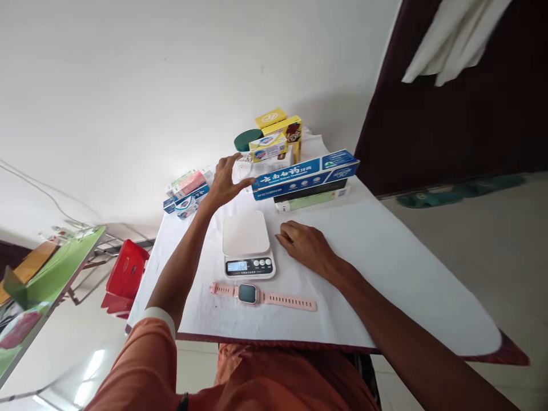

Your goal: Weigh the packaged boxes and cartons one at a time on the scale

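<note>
while the left hand [223,184] is spreading, hold unclear, at the left end of the blue box [306,176] beyond the scale [246,234], the right hand [307,244] is curling, seemingly empty; likely light and stiff, the box is inviting mid-length pinching.

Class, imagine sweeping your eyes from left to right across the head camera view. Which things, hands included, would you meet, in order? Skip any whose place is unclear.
Green-topped table → red plastic item → pink box → left hand → right hand → white hanging cloth
</note>
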Motion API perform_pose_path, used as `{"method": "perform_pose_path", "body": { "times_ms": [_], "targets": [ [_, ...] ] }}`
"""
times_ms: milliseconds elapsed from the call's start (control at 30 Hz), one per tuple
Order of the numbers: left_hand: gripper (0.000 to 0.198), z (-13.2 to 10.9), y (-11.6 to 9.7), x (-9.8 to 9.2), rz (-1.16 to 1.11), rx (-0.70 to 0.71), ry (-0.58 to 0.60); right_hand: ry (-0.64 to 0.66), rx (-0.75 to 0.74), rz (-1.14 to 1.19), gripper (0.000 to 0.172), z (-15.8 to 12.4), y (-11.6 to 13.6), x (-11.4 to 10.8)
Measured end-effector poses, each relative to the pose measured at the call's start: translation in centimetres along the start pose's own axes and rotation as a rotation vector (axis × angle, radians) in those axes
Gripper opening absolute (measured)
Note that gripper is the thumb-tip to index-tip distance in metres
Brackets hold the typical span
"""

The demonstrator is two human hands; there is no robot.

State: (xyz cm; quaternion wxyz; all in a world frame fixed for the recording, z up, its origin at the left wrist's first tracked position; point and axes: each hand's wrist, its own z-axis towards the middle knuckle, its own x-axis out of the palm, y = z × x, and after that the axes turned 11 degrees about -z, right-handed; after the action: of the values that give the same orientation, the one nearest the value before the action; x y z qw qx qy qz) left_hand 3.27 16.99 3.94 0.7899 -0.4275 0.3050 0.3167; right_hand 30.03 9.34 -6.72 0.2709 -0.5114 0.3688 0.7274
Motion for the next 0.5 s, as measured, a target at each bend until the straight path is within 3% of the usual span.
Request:
{"method": "perform_pose_path", "body": {
  "times_ms": [133, 300, 400, 500],
  "targets": [
    [0.078, -5.7, 3.4, -4.0, 0.081, -0.237, -0.115, -0.067, -0.018, 0.043, 0.025, 0.0, -0.4, 0.9],
    [0.072, -10.7, 7.9, -7.9, 0.164, -0.639, -0.262, -0.156, -0.01, 0.089, 0.025, 0.0, -0.7, 1.8],
    [0.069, -12.4, 9.7, -8.7, 0.156, -0.743, -0.298, -0.174, -0.008, 0.092, 0.026, 0.1, -0.8, 1.9],
    [0.069, -12.3, 11.3, -9.1, 0.177, -0.758, -0.337, -0.185, -0.017, 0.083, 0.027, 0.1, -0.8, 1.9]
  ]
}}
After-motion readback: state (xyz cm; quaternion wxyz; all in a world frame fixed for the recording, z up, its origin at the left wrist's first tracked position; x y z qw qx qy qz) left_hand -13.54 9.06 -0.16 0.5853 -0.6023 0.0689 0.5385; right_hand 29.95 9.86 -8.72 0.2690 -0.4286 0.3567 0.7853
